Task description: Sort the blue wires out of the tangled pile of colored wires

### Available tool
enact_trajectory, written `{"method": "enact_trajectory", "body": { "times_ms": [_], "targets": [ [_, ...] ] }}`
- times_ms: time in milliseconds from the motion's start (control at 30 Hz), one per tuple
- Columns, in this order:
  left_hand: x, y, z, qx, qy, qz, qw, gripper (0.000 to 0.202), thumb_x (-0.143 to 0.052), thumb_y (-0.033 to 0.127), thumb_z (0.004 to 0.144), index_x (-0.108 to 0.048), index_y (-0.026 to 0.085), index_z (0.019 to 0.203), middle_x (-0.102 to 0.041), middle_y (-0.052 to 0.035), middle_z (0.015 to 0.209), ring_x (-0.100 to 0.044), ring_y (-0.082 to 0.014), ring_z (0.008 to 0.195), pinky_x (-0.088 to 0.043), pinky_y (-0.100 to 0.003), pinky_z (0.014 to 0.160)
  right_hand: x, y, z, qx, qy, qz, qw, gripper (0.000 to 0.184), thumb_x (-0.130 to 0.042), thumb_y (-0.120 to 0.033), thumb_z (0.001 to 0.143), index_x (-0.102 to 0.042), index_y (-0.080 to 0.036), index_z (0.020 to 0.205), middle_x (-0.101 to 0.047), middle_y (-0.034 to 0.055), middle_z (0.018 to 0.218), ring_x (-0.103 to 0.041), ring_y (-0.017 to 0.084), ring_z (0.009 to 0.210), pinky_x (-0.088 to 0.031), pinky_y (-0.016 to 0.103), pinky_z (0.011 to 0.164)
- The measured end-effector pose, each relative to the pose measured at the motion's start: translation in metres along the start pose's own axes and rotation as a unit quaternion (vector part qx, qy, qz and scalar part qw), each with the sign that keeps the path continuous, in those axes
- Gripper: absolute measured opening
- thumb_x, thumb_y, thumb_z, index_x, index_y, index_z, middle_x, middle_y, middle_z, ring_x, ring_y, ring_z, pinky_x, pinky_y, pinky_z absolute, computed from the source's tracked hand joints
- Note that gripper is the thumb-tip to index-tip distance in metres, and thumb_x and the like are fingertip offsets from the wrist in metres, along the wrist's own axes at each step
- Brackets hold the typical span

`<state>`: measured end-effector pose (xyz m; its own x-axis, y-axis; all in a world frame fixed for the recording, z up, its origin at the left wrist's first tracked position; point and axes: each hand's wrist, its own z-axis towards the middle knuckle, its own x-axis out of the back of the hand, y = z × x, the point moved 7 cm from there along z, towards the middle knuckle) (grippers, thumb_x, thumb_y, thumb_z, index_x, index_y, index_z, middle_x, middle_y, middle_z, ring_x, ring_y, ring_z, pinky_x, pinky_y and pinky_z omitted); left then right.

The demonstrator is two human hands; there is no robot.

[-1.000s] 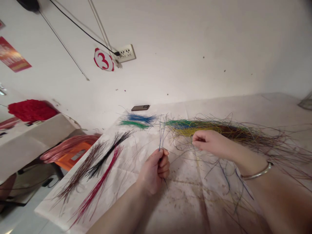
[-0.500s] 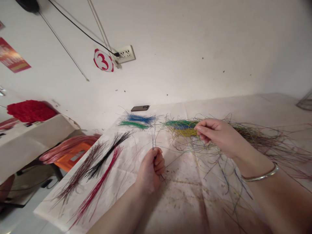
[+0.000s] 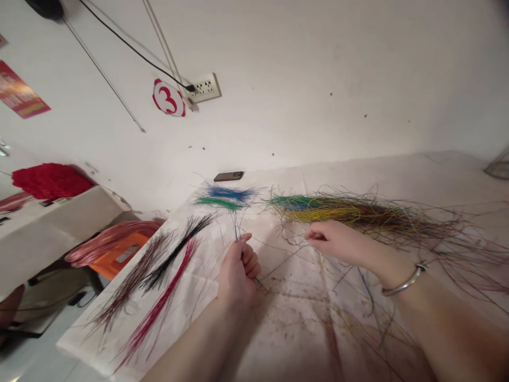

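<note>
My left hand (image 3: 238,270) is closed around a few thin blue wires (image 3: 237,225), their tips standing up above my fingers. My right hand (image 3: 332,239) hangs just below a long, loose tangle of multicoloured wires (image 3: 350,212), its fingers pinched together; any wire in them is too thin to see. Separate combed bunches lie on the paper-covered table (image 3: 294,323): blue (image 3: 228,193), green (image 3: 218,203), black (image 3: 175,252), brown (image 3: 135,281) and red (image 3: 159,307). A metal bangle (image 3: 403,281) circles my right wrist.
Stray wires lie across the paper. A phone (image 3: 228,176) rests at the far edge by the wall. Left of the table's edge are an orange crate (image 3: 127,254) under a pink wire coil (image 3: 107,241), and a red fluffy mass (image 3: 51,180) on a white surface (image 3: 51,233).
My left hand has drifted steadily leftward with the blue wires. My right hand rose to the tangle, then dropped back below it and slightly left.
</note>
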<state>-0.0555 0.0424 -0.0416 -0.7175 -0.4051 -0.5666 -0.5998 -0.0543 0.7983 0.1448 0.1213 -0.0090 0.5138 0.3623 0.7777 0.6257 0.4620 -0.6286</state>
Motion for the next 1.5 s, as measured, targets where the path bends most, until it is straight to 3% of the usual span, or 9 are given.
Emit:
{"method": "enact_trajectory", "body": {
  "times_ms": [200,367,600,833,1100,1200,1333,1400,1500],
  "targets": [
    [0.000,0.004,-0.002,-0.026,0.016,0.021,0.999,0.035,-0.064,0.021,0.072,-0.052,0.023,0.105,-0.021,0.0102,0.054,-0.014,-0.0042,0.041,-0.006,-0.020,0.039,-0.010,0.024,-0.002,-0.079,-0.062,-0.182,0.978,0.005,-0.059,-0.018,0.070,-0.064,-0.018,0.068,-0.066,0.0046,0.070,-0.056,0.016,0.062,-0.030,0.026,0.051],
    [-0.001,0.003,-0.002,-0.026,0.008,0.039,0.999,0.040,-0.065,0.019,0.070,-0.052,0.022,0.107,-0.020,0.0109,0.054,-0.013,-0.0038,0.041,-0.007,-0.020,0.039,-0.018,0.019,-0.007,-0.102,-0.098,-0.204,0.969,0.007,-0.062,-0.014,0.065,-0.066,-0.017,0.069,-0.065,0.0067,0.069,-0.056,0.017,0.060,-0.027,0.026,0.049],
    [0.002,-0.005,0.001,0.005,-0.022,0.057,0.998,0.033,-0.063,0.020,0.071,-0.054,0.020,0.103,-0.019,0.0108,0.054,-0.012,-0.0039,0.040,-0.007,-0.019,0.038,-0.008,0.017,-0.005,-0.046,-0.049,-0.142,0.988,0.012,-0.054,-0.010,0.068,-0.057,-0.019,0.061,-0.060,0.0046,0.063,-0.048,0.015,0.055,-0.027,0.027,0.050],
    [-0.004,-0.014,-0.003,0.066,-0.042,0.071,0.994,0.032,-0.064,0.024,0.073,-0.052,0.021,0.102,-0.017,0.0109,0.053,-0.011,-0.0043,0.040,-0.005,-0.019,0.038,0.021,-0.017,-0.018,-0.001,-0.068,0.079,0.995,0.012,-0.052,-0.027,0.080,-0.051,-0.020,0.070,-0.052,-0.0011,0.064,-0.044,0.012,0.057,-0.032,0.025,0.051],
    [-0.024,-0.031,-0.020,0.190,-0.137,0.077,0.969,0.036,-0.067,0.034,0.076,-0.035,0.020,0.067,-0.025,0.0094,0.052,-0.013,-0.0031,0.040,-0.005,-0.018,0.038,0.012,-0.044,-0.022,0.010,-0.067,0.351,0.934,0.015,-0.054,-0.031,0.082,-0.049,-0.019,0.076,-0.044,-0.0040,0.064,-0.039,0.009,0.054,-0.032,0.023,0.050],
    [-0.028,-0.034,-0.025,0.207,-0.160,0.076,0.962,0.027,-0.066,0.036,0.076,-0.046,0.018,0.077,-0.030,0.0092,0.052,-0.015,-0.0029,0.040,-0.006,-0.018,0.038,0.007,-0.051,-0.023,0.022,-0.078,0.457,0.886,0.015,-0.059,-0.029,0.080,-0.049,-0.019,0.076,-0.045,-0.0044,0.062,-0.039,0.008,0.053,-0.032,0.023,0.050],
    [-0.018,-0.033,-0.019,0.193,-0.102,0.077,0.973,0.037,-0.067,0.022,0.072,-0.050,0.022,0.104,-0.036,0.0097,0.055,-0.014,-0.0026,0.039,-0.006,-0.017,0.039,0.009,-0.059,-0.028,0.068,-0.108,0.561,0.818,0.014,-0.063,-0.027,0.078,-0.051,-0.020,0.078,-0.046,-0.0050,0.059,-0.040,0.008,0.051,-0.030,0.023,0.048],
    [-0.014,-0.033,-0.015,0.189,-0.081,0.074,0.976,0.041,-0.065,0.014,0.068,-0.049,0.022,0.106,-0.040,0.0090,0.058,-0.014,-0.0019,0.039,-0.006,-0.017,0.038,0.011,-0.059,-0.028,0.074,-0.107,0.571,0.811,0.017,-0.064,-0.029,0.077,-0.051,-0.020,0.076,-0.047,-0.0046,0.059,-0.040,0.008,0.051,-0.030,0.023,0.047],
    [-0.012,-0.032,-0.012,0.184,-0.075,0.070,0.978,0.038,-0.063,0.012,0.067,-0.051,0.019,0.103,-0.047,0.0064,0.063,-0.015,-0.0009,0.039,-0.006,-0.017,0.037,0.011,-0.054,-0.025,0.050,-0.082,0.531,0.842,0.017,-0.063,-0.031,0.078,-0.051,-0.019,0.076,-0.048,-0.0039,0.062,-0.040,0.008,0.052,-0.031,0.023,0.049]
  ]
}}
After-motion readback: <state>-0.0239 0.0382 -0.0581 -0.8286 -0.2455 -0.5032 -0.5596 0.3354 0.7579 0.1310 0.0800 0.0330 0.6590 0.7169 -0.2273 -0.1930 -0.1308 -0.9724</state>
